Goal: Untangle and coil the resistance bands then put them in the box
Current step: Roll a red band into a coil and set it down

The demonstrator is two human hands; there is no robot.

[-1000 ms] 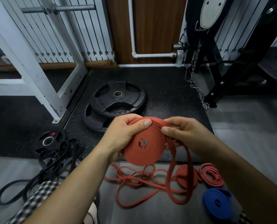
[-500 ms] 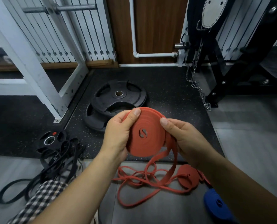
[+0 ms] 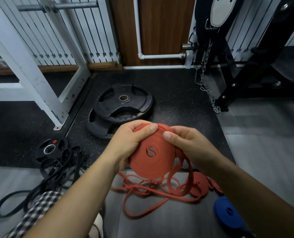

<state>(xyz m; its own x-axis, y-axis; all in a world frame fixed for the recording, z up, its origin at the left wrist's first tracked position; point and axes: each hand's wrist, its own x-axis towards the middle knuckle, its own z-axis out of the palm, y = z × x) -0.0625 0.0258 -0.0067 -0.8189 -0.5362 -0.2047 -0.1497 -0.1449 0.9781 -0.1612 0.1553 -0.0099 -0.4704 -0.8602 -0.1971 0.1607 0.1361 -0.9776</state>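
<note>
Red band coil (image 3: 151,152), held in mid-air above the floor, near centre. Left hand (image 3: 129,143) has its grip clamped on the coil's left rim, thumb across the top edge; right hand (image 3: 190,146) has its grip pinched on the outer wrap. The free tail drops into a red tangle (image 3: 148,185) on the floor — a snag there would likely jerk the wraps loose. No box is in view.

I see two black weight plates (image 3: 124,102) stacked on the speckled rubber mat (image 3: 177,103), a steel chain (image 3: 204,86) hanging at right, and a white rack frame (image 3: 31,74) at left.
</note>
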